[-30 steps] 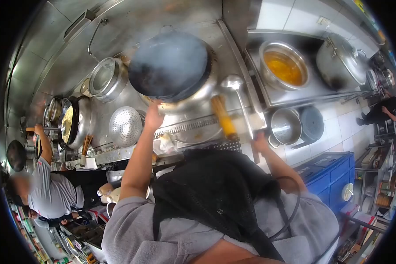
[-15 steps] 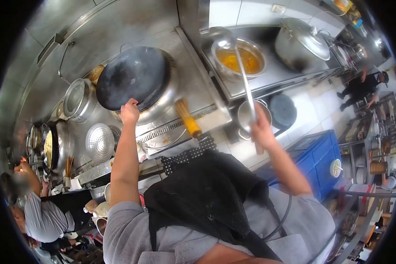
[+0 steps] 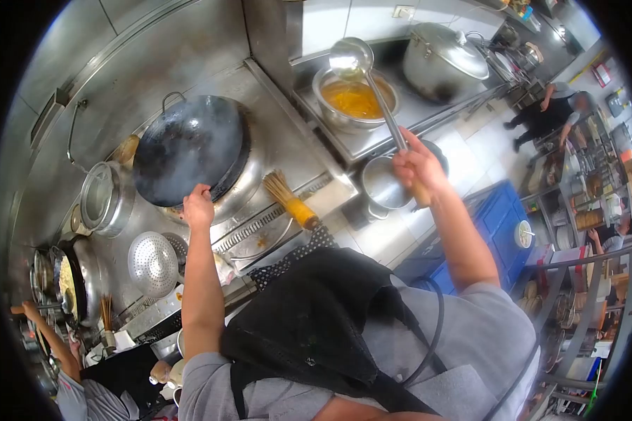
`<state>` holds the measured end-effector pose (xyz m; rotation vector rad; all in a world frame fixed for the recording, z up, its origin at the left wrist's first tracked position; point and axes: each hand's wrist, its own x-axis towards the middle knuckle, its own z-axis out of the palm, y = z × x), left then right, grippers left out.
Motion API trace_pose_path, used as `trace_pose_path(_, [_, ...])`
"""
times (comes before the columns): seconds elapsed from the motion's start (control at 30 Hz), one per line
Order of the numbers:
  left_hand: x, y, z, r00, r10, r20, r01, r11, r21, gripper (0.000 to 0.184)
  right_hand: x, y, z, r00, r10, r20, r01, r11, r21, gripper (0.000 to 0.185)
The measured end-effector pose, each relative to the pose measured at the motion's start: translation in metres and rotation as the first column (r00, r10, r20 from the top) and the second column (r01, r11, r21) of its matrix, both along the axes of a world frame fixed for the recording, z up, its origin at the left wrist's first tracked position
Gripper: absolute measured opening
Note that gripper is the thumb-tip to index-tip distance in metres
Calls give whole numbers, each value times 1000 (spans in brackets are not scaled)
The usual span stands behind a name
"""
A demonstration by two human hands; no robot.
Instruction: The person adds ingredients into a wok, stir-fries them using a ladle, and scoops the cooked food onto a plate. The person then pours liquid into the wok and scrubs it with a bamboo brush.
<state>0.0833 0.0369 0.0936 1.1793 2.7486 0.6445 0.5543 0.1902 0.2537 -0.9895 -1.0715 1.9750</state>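
At the near edge of the smoking wok (image 3: 186, 151): my left hand (image 3: 199, 209), fingers curled closed on it.
Ladle (image 3: 386, 111): loosely gripped in my right hand (image 3: 420, 167), lifted off the stove's edge.
Metal pot (image 3: 350, 125): yellow liquid, now within the ladle's reach.

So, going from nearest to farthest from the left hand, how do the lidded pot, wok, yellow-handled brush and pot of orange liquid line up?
From the left hand in the head view:
1. Wok: right at the hand, on its near edge.
2. Yellow-handled brush: to the right.
3. Pot of orange liquid: farther right, next counter.
4. Lidded pot: beyond that.
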Motion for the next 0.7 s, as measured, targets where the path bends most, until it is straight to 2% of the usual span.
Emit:
trace_pose_path(0.1, [-5,-2,-2,998,-37,-45,37,999,-3,17,-34,-29,11,990,139,24,-140,988,66,70])
trace_pose_path(0.17, [-9,-2,-7,994,-61,-94,60,998,-17,17,-67,-47,-2,976,214,36,-215,976,43,72])
trace_pose_path(0.23, [-16,-4,-8,991,-111,-69,117,990,78,17,-110,-61,-30,954,298,39,-300,953,53,73])
trace_pose_path(0.27, [-20,-5,-9,983,-137,-124,155,976,155,15,-136,-71,-38,938,339,75,-343,938,43,74])
trace_pose_path(0.3, [-24,-5,-10,979,-164,-117,183,968,172,15,-160,-76,-66,919,386,85,-393,914,101,77])
trace_pose_path(0.4, [-26,-9,0,977,-203,-63,212,942,259,13,-233,-101,-132,813,448,371,-537,824,180,78])
trace_pose_path(0.43, [-20,-11,6,978,-200,-55,206,924,322,12,-250,-97,-155,826,375,422,-544,728,417,78])
trace_pose_path(0.5, [-20,-18,9,971,-222,-92,239,928,285,9,-283,-88,-200,881,75,467,-457,395,797,79])
trace_pose_path(0.53, [-25,-16,8,969,-228,-95,246,921,303,9,-290,-92,-174,833,248,495,-531,613,585,80])
trace_pose_path(0.57, [-30,-16,3,966,-237,-98,256,914,316,8,-296,-97,-148,780,419,464,-584,753,303,80])
trace_pose_path(0.6, [-31,-18,-5,963,-252,-95,269,906,326,8,-300,-103,-111,781,410,471,-573,770,279,80])
trace_pose_path(0.7, [-35,-10,-31,962,-270,-33,262,889,376,9,-293,-93,-54,833,515,201,-552,795,252,80])
